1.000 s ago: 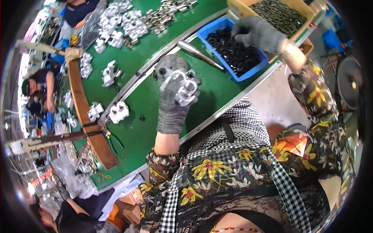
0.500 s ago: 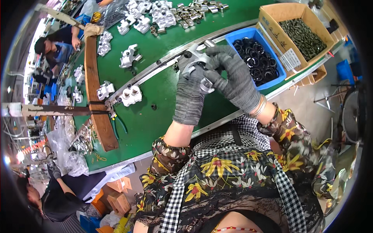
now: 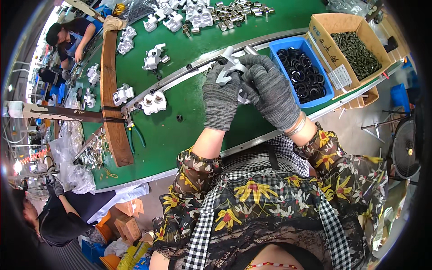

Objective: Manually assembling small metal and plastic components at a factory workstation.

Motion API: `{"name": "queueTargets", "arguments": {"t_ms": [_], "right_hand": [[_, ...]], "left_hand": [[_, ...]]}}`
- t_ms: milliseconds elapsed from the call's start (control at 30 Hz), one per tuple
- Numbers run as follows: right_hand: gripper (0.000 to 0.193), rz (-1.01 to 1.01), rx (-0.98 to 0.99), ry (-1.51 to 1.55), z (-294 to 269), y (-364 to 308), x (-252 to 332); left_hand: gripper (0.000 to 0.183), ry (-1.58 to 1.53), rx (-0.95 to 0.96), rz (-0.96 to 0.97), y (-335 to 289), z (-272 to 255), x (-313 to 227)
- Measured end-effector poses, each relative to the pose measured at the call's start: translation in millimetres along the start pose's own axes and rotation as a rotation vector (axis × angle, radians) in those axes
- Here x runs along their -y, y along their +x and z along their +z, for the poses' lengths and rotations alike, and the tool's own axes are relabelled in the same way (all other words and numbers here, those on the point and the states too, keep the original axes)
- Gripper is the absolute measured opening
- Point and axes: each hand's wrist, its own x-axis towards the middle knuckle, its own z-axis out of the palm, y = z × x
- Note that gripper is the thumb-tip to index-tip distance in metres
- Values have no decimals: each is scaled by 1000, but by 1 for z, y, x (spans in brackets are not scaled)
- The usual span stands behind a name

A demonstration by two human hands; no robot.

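Note:
My left hand [image 3: 220, 103], in a grey knit glove, is closed around a silver brake caliper body [image 3: 230, 66], held up over the green bench. Against its right side my right hand [image 3: 272, 92], gloved alike, has its fingers bent and pressed together. Whatever is between those fingertips is hidden. A short metal cylinder [image 3: 250, 50] lies just beyond my right fingers. Close by my right hand stands a blue bin [image 3: 272, 48] of black rings [image 3: 300, 74]. Left of my hands, another caliper body [image 3: 153, 102] rests with two round bores facing up.
Further caliper bodies [image 3: 198, 15] and metal sleeves [image 3: 236, 15] lie at the back. A metal rail [image 3: 180, 74] curves across the bench. A cardboard box [image 3: 321, 42] holds small dark parts. Pliers [image 3: 131, 135] lie beside a wooden beam [image 3: 108, 81]. Two other people work at left.
The caliper body has been tilted in my left hand, and my right fingers have drawn in closer against it. The whole view has shifted slightly.

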Motion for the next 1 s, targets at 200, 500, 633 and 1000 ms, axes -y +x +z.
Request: {"name": "queueTargets", "arguments": {"t_ms": [200,500,633,1000], "right_hand": [[21,118,-37,262,1,-2,-9],[27,163,16,79,-6,-1,-19],[33,508,203,629,-13,2,-21],[33,142,-5,73,-5,-19,-18]], "left_hand": [[36,85,1,-86,-3,-1,-9],[42,-47,56,40,-19,5,-15],[38,-72,-25,247,-16,2,8],[48,211,82,134,-23,6,-14]]}}
